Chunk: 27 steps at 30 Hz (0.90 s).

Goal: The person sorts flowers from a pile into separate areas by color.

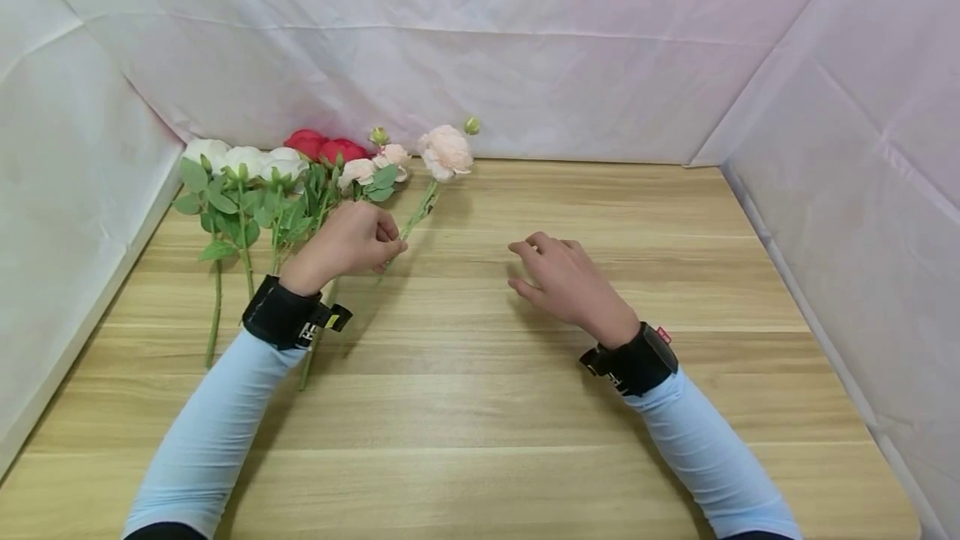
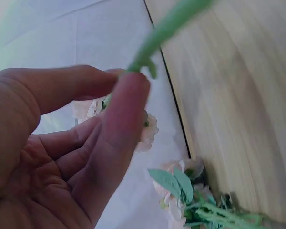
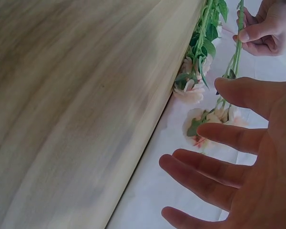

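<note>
Between thumb and forefinger, my left hand (image 1: 351, 242) pinches the green stem (image 2: 169, 26) of a pale pink artificial flower (image 1: 446, 153). The bloom points away toward the back wall, with a green bud (image 1: 472, 125) beside it. In the right wrist view the held stem (image 3: 239, 36) hangs apart from the other flowers. My right hand (image 1: 566, 283) is over the middle right of the table, fingers spread and loosely bent, holding nothing. Its palm and fingers (image 3: 229, 138) show in the right wrist view.
White flowers (image 1: 246, 162), red flowers (image 1: 326, 147) and smaller pale pink flowers (image 1: 375, 169) lie in a row at the back left of the wooden table (image 1: 480, 440). Their leafy stems point toward the front. White cloth walls (image 1: 480, 65) stand behind and at both sides.
</note>
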Each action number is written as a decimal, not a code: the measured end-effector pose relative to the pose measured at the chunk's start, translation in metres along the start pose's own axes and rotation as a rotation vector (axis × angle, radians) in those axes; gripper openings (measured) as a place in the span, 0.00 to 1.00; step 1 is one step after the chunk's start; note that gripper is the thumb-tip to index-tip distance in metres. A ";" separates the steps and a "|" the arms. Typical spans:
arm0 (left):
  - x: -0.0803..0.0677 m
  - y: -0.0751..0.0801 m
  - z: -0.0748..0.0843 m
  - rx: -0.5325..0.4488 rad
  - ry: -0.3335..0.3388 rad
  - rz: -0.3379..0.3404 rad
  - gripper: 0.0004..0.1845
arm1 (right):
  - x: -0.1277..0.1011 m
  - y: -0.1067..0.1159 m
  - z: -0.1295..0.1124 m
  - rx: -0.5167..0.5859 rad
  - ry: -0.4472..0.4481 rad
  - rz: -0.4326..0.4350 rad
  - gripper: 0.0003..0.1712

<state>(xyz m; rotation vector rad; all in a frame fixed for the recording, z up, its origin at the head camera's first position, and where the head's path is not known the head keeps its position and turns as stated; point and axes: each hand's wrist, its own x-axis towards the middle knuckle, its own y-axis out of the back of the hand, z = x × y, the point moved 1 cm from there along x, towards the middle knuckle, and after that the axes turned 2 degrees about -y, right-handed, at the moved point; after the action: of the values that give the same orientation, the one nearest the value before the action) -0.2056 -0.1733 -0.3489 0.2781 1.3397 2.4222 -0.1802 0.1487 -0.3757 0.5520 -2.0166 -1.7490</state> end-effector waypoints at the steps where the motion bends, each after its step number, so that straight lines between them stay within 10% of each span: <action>1: 0.001 -0.002 0.002 0.006 -0.004 0.005 0.08 | 0.000 0.000 0.000 -0.001 0.001 0.002 0.31; 21: -0.001 -0.024 0.036 -0.120 -0.139 0.032 0.07 | 0.003 -0.002 -0.010 0.065 0.050 0.015 0.28; 27: -0.002 -0.034 0.042 -0.182 -0.156 0.026 0.06 | 0.005 -0.004 -0.015 0.235 0.046 0.016 0.26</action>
<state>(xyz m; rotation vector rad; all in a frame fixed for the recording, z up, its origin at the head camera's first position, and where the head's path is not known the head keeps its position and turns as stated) -0.1824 -0.1251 -0.3550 0.4273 1.0479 2.4664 -0.1759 0.1336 -0.3777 0.6404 -2.2021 -1.4848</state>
